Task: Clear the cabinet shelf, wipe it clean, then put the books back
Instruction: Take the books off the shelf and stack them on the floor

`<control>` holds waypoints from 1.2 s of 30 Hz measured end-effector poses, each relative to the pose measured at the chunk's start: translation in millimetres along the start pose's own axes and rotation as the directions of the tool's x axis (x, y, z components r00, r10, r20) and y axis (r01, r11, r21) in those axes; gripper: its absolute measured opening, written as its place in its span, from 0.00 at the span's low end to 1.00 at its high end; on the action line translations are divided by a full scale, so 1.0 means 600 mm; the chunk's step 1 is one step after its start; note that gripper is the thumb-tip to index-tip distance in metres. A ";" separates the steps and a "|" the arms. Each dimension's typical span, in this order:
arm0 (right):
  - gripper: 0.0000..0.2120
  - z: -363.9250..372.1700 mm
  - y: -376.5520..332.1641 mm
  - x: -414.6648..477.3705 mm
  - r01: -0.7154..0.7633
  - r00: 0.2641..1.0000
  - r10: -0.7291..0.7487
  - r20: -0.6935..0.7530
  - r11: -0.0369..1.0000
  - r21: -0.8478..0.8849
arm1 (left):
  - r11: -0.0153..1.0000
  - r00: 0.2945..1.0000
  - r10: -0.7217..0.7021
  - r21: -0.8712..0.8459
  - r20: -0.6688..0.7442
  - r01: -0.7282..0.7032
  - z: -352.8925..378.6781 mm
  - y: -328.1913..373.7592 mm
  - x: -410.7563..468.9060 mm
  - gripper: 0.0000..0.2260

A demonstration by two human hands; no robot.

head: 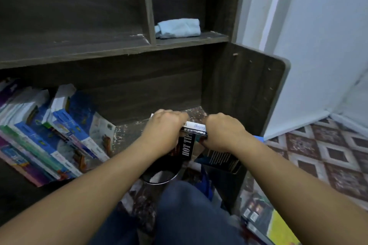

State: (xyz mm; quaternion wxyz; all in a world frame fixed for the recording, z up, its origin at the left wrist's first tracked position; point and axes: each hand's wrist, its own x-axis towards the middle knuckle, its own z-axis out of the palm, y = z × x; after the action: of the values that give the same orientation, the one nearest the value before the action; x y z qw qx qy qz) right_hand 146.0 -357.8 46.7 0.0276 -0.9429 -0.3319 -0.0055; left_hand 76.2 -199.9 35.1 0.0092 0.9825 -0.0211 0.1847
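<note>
My left hand (165,127) and my right hand (223,131) grip a small stack of books (194,128) from either side, at the front right of the lower shelf (127,131) of the dark wooden cabinet. A black book lettered "HOT TIP" (187,146) hangs below the stack between my hands. Several blue, green and purple books (59,129) lean together at the shelf's left end. A folded light blue cloth (178,28) lies in the small upper compartment.
The cabinet's side panel (247,89) stands just right of my hands. A black round container (161,173) sits below my forearms. More books (264,219) lie on the patterned tile floor (328,155) at the right, beside a pale wall (318,45).
</note>
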 end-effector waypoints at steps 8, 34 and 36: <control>0.16 0.025 0.153 -0.125 -0.087 0.960 0.076 0.269 0.996 0.028 | 0.975 0.962 0.201 -0.132 0.185 -0.178 0.067 0.170 0.026 0.12; 0.21 0.393 0.449 -0.345 -0.579 0.774 0.496 0.394 0.806 0.124 | 0.824 0.674 0.566 -0.352 0.475 -0.444 0.444 0.448 0.038 0.19; 0.24 0.414 0.453 -0.352 -0.619 0.752 0.540 0.376 0.776 0.123 | 0.834 0.668 0.545 -0.403 0.506 -0.375 0.459 0.448 0.042 0.19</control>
State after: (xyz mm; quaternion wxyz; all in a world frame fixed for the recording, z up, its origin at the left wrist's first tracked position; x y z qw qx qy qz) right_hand 149.8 -687.7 -220.6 0.0876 -0.9764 -0.0188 0.1965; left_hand 187.3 -476.5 -209.3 0.0859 0.9397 -0.2970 -0.1459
